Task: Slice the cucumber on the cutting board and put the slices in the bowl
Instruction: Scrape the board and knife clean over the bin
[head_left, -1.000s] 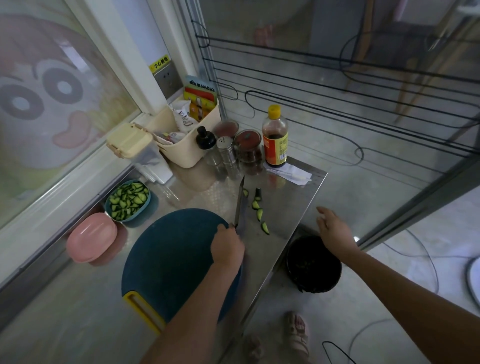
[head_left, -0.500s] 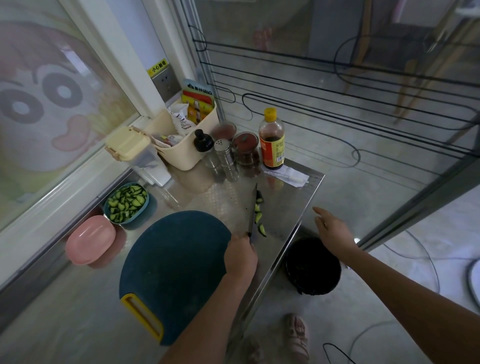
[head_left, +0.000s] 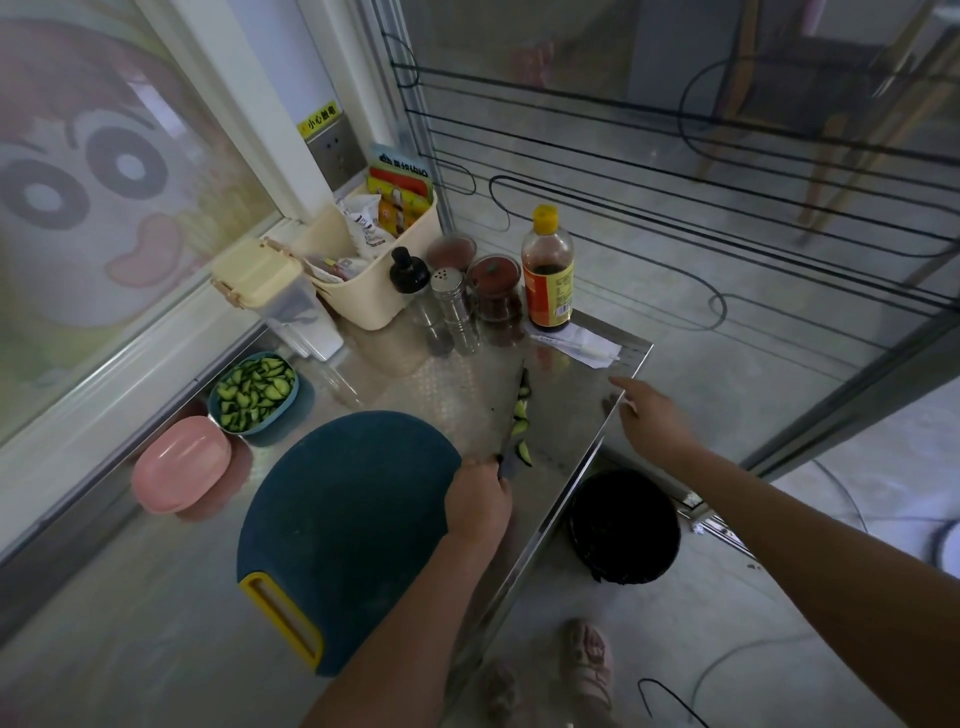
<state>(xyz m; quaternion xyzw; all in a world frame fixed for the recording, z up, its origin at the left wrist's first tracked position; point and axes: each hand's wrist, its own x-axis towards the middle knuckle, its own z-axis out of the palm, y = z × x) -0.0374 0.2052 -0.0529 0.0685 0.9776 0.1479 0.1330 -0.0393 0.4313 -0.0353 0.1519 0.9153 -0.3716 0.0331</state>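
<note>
Your left hand (head_left: 478, 501) grips the knife (head_left: 511, 415), blade against stray cucumber slices (head_left: 521, 423) on the steel table (head_left: 571, 415), with the cutting board (head_left: 343, 519) between them and the filled bowl (head_left: 265, 427). Your right hand (head_left: 652, 423) hovers open above the black bin (head_left: 623, 525). A second ago the blade stood apart from those slices

- A yellow sticker (head_left: 318, 118) on the wall, just above a grey socket plate (head_left: 335, 150), reads "小心触电" in dark characters.
- Print on the sauce bottle label (head_left: 548, 288) and the snack packets (head_left: 400, 195) is too blurred to read.
</note>
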